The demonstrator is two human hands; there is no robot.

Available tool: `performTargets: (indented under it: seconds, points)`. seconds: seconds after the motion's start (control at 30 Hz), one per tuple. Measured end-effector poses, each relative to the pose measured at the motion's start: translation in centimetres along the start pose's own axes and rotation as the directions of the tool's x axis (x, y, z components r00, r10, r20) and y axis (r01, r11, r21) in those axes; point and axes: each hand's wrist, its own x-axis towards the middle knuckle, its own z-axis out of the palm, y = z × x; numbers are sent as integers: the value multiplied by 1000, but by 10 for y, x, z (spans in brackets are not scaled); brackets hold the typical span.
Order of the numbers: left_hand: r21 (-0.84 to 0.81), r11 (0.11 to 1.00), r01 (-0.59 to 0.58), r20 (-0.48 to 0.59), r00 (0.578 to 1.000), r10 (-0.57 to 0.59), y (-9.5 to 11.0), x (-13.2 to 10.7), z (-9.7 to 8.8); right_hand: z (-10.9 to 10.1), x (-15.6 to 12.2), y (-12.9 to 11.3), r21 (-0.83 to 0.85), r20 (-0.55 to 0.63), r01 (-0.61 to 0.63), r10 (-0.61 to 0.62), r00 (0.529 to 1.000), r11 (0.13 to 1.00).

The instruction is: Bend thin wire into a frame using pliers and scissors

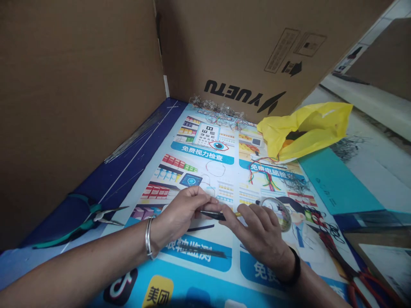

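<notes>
My left hand, with a silver bangle at the wrist, is closed in a pinch above the printed sheet. A thin wire curves up beside its fingertips and seems to be held there. My right hand, a black band on its wrist, is wrapped round a slim black tool with a bit of yellow showing by the fingers. The tool's dark end points left, under my left fingertips; its exact kind is unclear. Beyond the hands lies a thin wire loop. A clear round container stands behind my right hand.
Teal-handled pliers lie at left, red-handled scissors at lower right. Coloured threads lie before a yellow bag. Straight wires run along the left; wire pieces sit at the back. Cardboard walls enclose the back and left.
</notes>
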Motion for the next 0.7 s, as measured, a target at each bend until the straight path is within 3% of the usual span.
performTargets:
  seconds: [0.27,0.5,0.7]
  points:
    - [18,1000,9,-26,1000,-8,-1,0,-1,4,0,-1,42,0,-29,29,1000,999]
    - [90,991,-95,10,995,95,1,3,-1,1,4,-2,72,146,-83,72,987,994]
    - [348,914,-206,59,978,198,3,1,-1,-8,8,-4,148,267,-128,85,960,981]
